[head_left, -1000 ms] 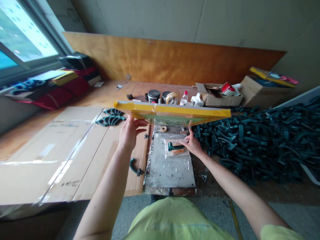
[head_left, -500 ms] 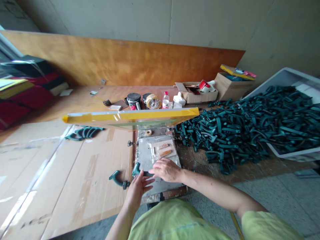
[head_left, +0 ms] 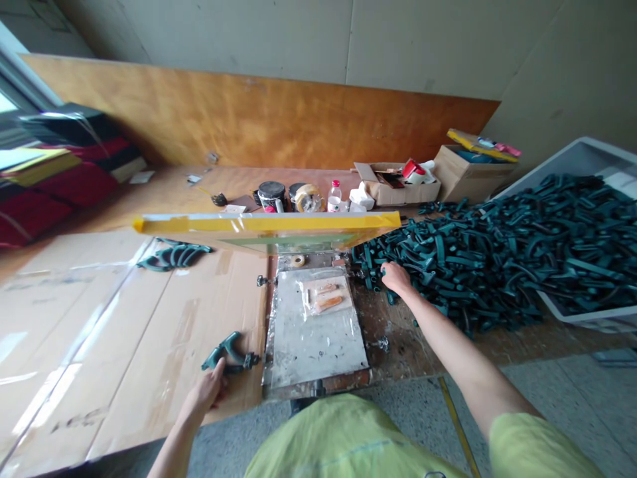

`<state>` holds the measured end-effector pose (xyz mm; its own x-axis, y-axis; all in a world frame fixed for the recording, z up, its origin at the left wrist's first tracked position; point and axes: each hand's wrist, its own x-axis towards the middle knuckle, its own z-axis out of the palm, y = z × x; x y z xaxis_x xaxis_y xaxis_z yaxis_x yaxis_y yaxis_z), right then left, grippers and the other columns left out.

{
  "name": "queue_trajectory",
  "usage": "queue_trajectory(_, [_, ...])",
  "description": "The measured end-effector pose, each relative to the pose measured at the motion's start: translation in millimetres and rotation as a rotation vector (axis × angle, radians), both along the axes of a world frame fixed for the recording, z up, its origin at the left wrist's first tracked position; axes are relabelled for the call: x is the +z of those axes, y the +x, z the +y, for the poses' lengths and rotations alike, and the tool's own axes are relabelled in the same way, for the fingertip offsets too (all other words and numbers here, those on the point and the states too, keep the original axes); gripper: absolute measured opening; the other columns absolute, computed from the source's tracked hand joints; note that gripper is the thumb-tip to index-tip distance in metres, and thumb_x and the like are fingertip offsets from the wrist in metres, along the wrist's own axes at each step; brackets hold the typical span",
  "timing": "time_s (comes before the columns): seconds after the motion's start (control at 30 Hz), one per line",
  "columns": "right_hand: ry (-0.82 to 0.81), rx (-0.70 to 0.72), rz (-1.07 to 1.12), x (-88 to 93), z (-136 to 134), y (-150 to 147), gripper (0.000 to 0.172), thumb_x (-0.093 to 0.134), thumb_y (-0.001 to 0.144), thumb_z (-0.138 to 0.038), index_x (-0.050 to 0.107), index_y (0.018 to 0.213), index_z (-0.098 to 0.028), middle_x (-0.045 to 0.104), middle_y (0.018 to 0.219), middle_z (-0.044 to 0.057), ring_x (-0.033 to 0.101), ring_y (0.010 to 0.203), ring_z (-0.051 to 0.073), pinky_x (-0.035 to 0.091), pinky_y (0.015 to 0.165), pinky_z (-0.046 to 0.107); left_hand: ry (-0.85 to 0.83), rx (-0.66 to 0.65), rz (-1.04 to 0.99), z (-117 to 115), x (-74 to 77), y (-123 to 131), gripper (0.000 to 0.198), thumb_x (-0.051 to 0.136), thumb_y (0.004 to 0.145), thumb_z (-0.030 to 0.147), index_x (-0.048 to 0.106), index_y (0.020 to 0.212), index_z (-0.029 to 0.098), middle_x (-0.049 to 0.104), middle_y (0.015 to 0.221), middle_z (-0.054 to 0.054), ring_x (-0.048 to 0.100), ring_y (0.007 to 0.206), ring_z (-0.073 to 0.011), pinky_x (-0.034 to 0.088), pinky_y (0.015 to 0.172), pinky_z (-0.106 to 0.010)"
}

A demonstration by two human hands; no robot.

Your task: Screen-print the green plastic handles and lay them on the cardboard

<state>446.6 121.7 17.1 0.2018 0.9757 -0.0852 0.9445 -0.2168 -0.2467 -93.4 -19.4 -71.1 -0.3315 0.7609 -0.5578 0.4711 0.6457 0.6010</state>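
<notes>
My left hand point(head_left: 211, 386) is closed on a dark green curved handle point(head_left: 213, 356), low over the cardboard. Right beside it lies another green curved handle point(head_left: 231, 346), close to a dark knob at the board's left edge. My right hand point(head_left: 395, 277) is at the near left edge of a large pile of green handles point(head_left: 462, 259). Its fingers are pinched on a green handle there, mostly hidden by the hand. Between my hands lies a grey flat plate point(head_left: 318, 342) with a plastic-wrapped piece point(head_left: 326, 297) on it. Several green handles point(head_left: 174, 255) sit in a row farther back on the cardboard.
A yellow-taped frame point(head_left: 269, 223) stands raised across the plate's far end. Behind it are black tubs point(head_left: 271, 194), a bottle point(head_left: 334, 198) and an open carton point(head_left: 405, 191). A grey bin point(head_left: 552, 307) spills handles at right. Cardboard point(head_left: 124, 332) covers the left side.
My left hand has carried a handle from the plate leftward to the cardboard, beside the other one. My right hand has left the plate and moved right and away to the pile.
</notes>
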Motion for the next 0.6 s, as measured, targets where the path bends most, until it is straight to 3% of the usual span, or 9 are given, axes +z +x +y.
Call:
queue_trajectory(0.1, [0.019,0.051,0.157,20.9,1.4,-5.5,0.017,0.068,0.069,-0.014,0.068,0.085,-0.019,0.069,0.085,0.004,0.065,0.08,0.02,0.048,0.071,0.029,-0.115,-0.035,0.032,15.9,16.9,-4.5,0.054,0.05,0.067,0.074,0.046,0.05,0.023,0.051,0.036,-0.005,0.047,0.033,-0.0196,0.036,0.038,-0.029])
queue_trajectory(0.17, [0.062,0.184,0.389,25.2,-0.4,-24.8,0.02,0.071,0.068,-0.019,0.069,0.088,-0.019,0.067,0.079,0.0,0.063,0.075,0.017,0.048,0.07,0.028,0.05,-0.032,0.007,35.2,43.9,2.7,0.055,0.05,0.067,0.076,0.051,0.057,0.021,0.052,0.038,-0.003,0.046,0.034,-0.0178,0.035,0.039,-0.028])
queue_trajectory(0.27, [0.156,0.5,0.582,13.3,-7.8,-73.0,0.025,0.071,0.071,-0.014,0.073,0.096,-0.021,0.067,0.089,0.0,0.062,0.085,0.016,0.047,0.081,0.03,0.403,-0.007,-0.163,74.1,105.8,33.9,0.059,0.051,0.072,0.076,0.061,0.079,0.018,0.058,0.05,0.0,0.052,0.043,-0.0147,0.042,0.046,-0.025])
queue_trajectory(0.37, [0.223,0.685,0.46,-6.4,-15.4,-117.1,0.028,0.065,0.08,-0.01,0.075,0.102,-0.024,0.067,0.096,0.003,0.058,0.092,0.017,0.045,0.087,0.033,0.727,0.017,-0.335,111.7,172.7,74.8,0.06,0.049,0.08,0.071,0.062,0.103,0.017,0.059,0.056,0.001,0.051,0.046,-0.0111,0.043,0.049,-0.021])
queue_trajectory(0.43, [0.231,0.731,0.341,-15.2,-19.6,-134.4,0.026,0.063,0.084,-0.012,0.075,0.103,-0.025,0.066,0.095,0.004,0.055,0.093,0.018,0.043,0.088,0.033,0.893,0.03,-0.46,129.1,206.4,96.8,0.056,0.047,0.083,0.068,0.06,0.102,0.017,0.059,0.057,0.001,0.05,0.046,-0.0102,0.043,0.048,-0.02])
queue_trajectory(0.5, [0.223,0.758,0.227,-18.3,-24.7,-143.0,0.026,0.06,0.088,-0.016,0.073,0.108,-0.026,0.066,0.096,0.005,0.054,0.097,0.019,0.042,0.088,0.034,0.973,0.032,-0.544,138.5,226.4,110.9,0.052,0.042,0.087,0.066,0.059,0.094,0.017,0.059,0.057,0.001,0.05,0.045,-0.01,0.042,0.048,-0.021])
queue_trajectory(0.6, [0.22,0.754,0.115,-15.1,-33.5,-142.9,0.03,0.056,0.091,-0.02,0.069,0.117,-0.028,0.064,0.108,0.007,0.052,0.105,0.022,0.041,0.089,0.036,0.971,0.037,-0.571,134.8,232.5,117.2,0.051,0.039,0.09,0.063,0.059,0.084,0.016,0.057,0.055,0.0,0.05,0.045,-0.0107,0.042,0.047,-0.021])
